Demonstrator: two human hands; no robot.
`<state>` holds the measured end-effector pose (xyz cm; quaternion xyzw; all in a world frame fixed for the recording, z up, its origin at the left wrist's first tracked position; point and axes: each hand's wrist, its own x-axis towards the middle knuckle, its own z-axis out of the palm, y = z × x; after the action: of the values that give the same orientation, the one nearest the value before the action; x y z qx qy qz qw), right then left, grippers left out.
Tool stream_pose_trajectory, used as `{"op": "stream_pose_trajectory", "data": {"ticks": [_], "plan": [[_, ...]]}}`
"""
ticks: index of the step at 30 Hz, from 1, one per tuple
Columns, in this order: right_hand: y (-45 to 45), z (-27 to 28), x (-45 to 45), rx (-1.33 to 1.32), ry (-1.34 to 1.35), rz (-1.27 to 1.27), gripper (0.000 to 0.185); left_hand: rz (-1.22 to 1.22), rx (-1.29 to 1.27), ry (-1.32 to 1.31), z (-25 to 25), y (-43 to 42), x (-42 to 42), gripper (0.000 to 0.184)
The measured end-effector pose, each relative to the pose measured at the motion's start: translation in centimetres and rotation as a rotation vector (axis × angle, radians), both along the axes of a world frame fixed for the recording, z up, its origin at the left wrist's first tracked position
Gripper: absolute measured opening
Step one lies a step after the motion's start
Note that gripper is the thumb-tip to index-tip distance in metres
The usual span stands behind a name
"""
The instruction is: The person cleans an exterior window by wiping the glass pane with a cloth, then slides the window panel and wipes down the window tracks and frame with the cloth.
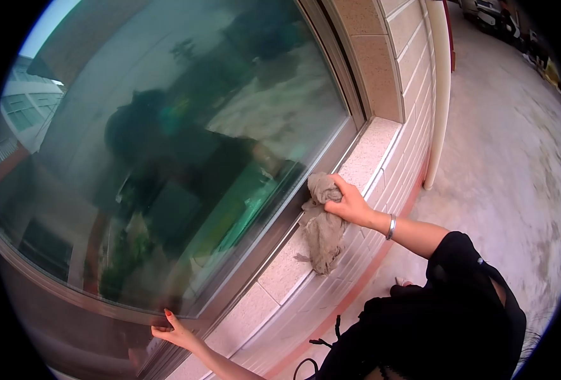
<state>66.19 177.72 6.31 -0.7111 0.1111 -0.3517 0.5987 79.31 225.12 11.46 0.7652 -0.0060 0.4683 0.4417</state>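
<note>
While the metal window frame (347,73) holds a large pane of glass (280,107), the grey cloth (325,244) lies bunched on the pale sill (279,275) alongside it, its lower end drooping to the sill's outer edge. The right hand (350,206) has its thumb and fingers closed on the upper part of the cloth, and a silver bracelet (391,227) circles that wrist. To the left and nearer, the left hand (172,329) rests on the lower part of the frame, thumb set apart from the curled fingers; how firmly it grips, I cannot tell.

The folds of the cloth hide some of the right hand's fingertips, and the left forearm is cut off at the near edge. In the glass a dark figure and greenish shapes show dimly; which are reflections and which lie behind the pane is hard to make out. Black clothing (420,335) covers much of the near right, with part of a foot (404,281) just past it.

Below the sill runs a wall of light tiles (416,95) with a reddish band along its base. A cream pipe (442,95) stands beside it, and stained concrete ground (502,126) stretches right, towards a partly cut-off vehicle (489,16) at the far end.
</note>
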Motion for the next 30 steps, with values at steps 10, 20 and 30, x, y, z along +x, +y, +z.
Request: {"op": "stream_pose_trajectory", "data": {"ticks": [10, 20, 30], "plan": [[-22.4, -1.1, 0.9, -0.901, 0.591, -0.615, 0.055, 0.048, 0.012, 0.073, 0.2, -1.8, -1.1, 0.057], [-18.2, -0.4, 1.4, -0.968, 0.535, -0.398, 0.044, -0.124, -0.011, -0.032, 0.3, -3.7, -0.8, 0.068], [15.6, 1.3, 4.0, -0.961, 0.329, -0.015, 0.04, -0.139, 0.136, 0.014, 1.5, -3.7, -1.7, 0.071]]}}
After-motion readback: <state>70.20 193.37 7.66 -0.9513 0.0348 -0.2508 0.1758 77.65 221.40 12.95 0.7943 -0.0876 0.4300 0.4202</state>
